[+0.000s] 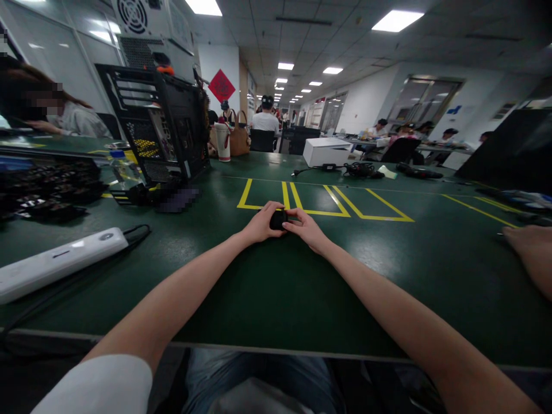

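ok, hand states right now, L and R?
Left hand: closed on the left side of a small black object, exact type unclear.
Right hand: holding the same object from its right side.

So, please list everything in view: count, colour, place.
small object: one, black, held near centre
table: one, green, foreground
tape outlines: at least three, yellow, on table
bar-shaped device: one, white, table left
PC case: one, black, rear left
metal case: one, grey, above PC case
bottle: one, clear, rear left
cup: one, white, right of PC case
handbag: one, brown, beside cup
box: one, white, far side
cables: several, black, before box
parts: many, black, far left
people: several, some in white, background
co-worker's hand: one, bare, right edge
left hand: one, bare, object's left
right hand: one, bare, object's right
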The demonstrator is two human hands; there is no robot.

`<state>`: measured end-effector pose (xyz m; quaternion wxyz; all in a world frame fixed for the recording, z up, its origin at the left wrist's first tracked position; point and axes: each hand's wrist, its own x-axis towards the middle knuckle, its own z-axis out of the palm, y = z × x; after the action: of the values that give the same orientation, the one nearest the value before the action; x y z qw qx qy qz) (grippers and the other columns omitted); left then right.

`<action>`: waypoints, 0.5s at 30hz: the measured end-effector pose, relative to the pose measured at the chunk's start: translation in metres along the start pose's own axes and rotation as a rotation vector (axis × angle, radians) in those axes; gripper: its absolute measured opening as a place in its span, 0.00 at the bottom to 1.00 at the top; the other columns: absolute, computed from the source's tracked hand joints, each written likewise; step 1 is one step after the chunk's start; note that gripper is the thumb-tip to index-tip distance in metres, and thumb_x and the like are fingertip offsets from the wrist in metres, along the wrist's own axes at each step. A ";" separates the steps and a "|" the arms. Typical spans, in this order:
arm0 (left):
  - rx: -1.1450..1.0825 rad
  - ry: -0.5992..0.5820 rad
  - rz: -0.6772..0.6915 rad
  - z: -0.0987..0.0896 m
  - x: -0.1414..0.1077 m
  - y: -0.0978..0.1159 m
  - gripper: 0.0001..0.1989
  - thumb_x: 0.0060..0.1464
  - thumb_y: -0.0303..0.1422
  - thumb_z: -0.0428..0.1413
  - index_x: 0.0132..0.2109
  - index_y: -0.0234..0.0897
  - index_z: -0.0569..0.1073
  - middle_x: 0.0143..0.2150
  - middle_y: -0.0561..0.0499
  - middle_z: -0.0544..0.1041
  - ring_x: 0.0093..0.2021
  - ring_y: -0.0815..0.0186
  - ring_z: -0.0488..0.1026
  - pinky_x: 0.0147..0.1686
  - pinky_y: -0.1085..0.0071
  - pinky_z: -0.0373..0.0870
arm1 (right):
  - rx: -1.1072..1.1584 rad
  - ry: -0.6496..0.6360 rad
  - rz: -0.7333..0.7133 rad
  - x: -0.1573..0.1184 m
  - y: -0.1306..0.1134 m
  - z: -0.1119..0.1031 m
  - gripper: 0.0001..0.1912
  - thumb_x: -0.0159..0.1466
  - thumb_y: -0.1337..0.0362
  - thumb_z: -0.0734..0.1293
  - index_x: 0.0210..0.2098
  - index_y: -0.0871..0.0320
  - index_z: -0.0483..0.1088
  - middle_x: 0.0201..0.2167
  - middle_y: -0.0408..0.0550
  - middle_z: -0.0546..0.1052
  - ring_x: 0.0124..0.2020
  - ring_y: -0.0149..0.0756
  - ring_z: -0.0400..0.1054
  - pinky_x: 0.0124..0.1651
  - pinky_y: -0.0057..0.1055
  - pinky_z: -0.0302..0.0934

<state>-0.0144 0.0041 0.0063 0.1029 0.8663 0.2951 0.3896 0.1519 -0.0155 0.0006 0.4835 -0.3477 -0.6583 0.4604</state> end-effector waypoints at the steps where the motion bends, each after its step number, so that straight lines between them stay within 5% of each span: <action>1: -0.002 -0.002 -0.001 0.000 0.000 0.000 0.29 0.38 0.32 0.59 0.48 0.39 0.57 0.46 0.48 0.62 0.46 0.61 0.63 0.45 0.64 0.62 | -0.012 0.009 -0.017 0.000 0.000 0.000 0.16 0.49 0.64 0.67 0.37 0.54 0.63 0.39 0.43 0.67 0.41 0.31 0.64 0.47 0.35 0.58; 7: -0.004 0.000 -0.006 0.000 0.000 0.000 0.29 0.37 0.31 0.59 0.48 0.39 0.57 0.46 0.48 0.61 0.47 0.61 0.63 0.46 0.64 0.62 | -0.045 0.052 0.017 0.000 0.000 0.001 0.14 0.50 0.59 0.66 0.36 0.54 0.62 0.38 0.43 0.66 0.34 0.30 0.65 0.40 0.36 0.62; 15: -0.003 -0.008 -0.020 -0.002 0.000 0.003 0.29 0.37 0.33 0.59 0.48 0.39 0.57 0.46 0.48 0.62 0.46 0.60 0.63 0.44 0.64 0.63 | -0.020 -0.011 0.030 0.000 -0.001 -0.001 0.17 0.50 0.61 0.66 0.39 0.55 0.63 0.42 0.46 0.66 0.40 0.33 0.65 0.45 0.37 0.59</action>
<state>-0.0147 0.0019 0.0084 0.1091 0.8649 0.3027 0.3853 0.1528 -0.0152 0.0014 0.4692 -0.3599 -0.6603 0.4630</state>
